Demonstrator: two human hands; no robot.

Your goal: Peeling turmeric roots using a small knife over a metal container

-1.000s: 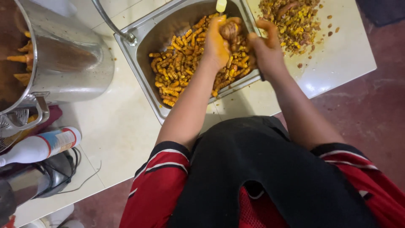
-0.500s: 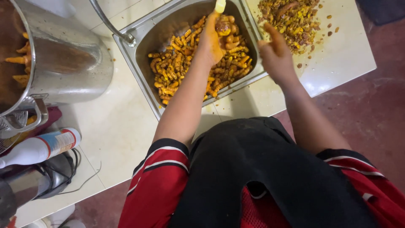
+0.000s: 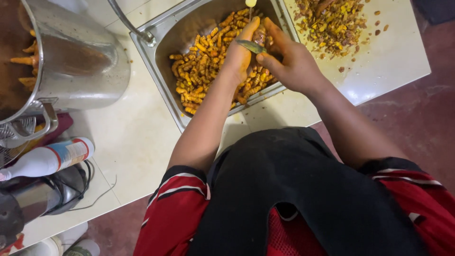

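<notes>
Both my hands meet over a steel sink (image 3: 163,71) filled with several orange-yellow turmeric roots (image 3: 199,71). My left hand (image 3: 238,56) grips one brownish root (image 3: 259,35), thumb up along it. My right hand (image 3: 294,64) is closed on a small knife whose metal blade (image 3: 251,46) lies across the root between the two hands. The knife's handle is hidden inside my fingers.
A heap of brown-yellow peelings (image 3: 332,21) lies on the white counter (image 3: 128,142) right of the sink. A large steel pot (image 3: 80,61) with roots inside stands at the left. A tap spout (image 3: 125,21) curves over the sink. A white bottle (image 3: 47,159) lies at the counter's left edge.
My right hand has come back from the sink's right side to my left hand, and the knife blade now rests against the root held there.
</notes>
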